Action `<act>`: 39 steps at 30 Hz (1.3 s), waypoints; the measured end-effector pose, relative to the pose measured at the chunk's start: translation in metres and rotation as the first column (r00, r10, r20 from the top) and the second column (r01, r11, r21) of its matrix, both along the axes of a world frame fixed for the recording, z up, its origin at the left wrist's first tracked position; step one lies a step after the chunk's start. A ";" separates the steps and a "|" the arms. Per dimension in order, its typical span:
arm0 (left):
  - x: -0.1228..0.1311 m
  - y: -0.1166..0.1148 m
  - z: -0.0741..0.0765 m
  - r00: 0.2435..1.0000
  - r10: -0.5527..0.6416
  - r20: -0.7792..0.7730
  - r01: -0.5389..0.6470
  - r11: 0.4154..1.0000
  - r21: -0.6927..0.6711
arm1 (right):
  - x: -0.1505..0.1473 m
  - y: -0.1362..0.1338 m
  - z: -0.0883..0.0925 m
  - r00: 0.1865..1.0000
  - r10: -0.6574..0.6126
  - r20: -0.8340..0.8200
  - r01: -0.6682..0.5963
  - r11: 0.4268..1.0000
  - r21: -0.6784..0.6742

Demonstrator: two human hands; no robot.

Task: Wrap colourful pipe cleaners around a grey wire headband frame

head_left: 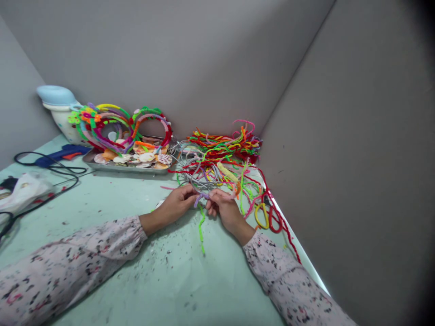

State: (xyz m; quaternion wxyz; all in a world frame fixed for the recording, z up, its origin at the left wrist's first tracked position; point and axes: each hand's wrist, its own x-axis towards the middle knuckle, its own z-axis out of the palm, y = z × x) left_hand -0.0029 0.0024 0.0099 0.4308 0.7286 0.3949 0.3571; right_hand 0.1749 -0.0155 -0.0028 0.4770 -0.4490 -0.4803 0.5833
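Lilac pipe cleaner (200, 198) is pinched between fingers of left hand (176, 203) and right hand (226, 210).

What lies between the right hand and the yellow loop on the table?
The head view shows green and pink pipe cleaners between the right hand and the yellow loop.

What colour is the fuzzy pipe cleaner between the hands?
Lilac fuzzy pipe cleaner, best in head view.
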 end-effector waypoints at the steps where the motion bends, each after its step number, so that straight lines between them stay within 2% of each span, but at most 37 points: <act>1: 0.000 0.000 -0.001 1.000 0.004 -0.004 -0.004 1.000 0.010 | 0.000 0.000 0.000 1.000 0.001 -0.001 -0.001 1.000 -0.001; 19: -0.001 0.001 -0.001 0.994 0.075 -0.083 -0.061 0.986 0.155 | -0.001 -0.001 0.003 1.000 0.024 0.000 -0.024 1.000 0.001; 31: -0.001 0.002 -0.003 0.995 0.092 -0.041 -0.088 0.992 0.095 | 0.000 -0.001 0.002 0.999 0.037 0.000 -0.037 0.999 0.003; 39: -0.001 0.002 -0.002 0.993 0.110 -0.052 -0.102 0.985 0.139 | -0.002 -0.003 0.005 0.999 0.039 0.021 -0.039 0.999 -0.003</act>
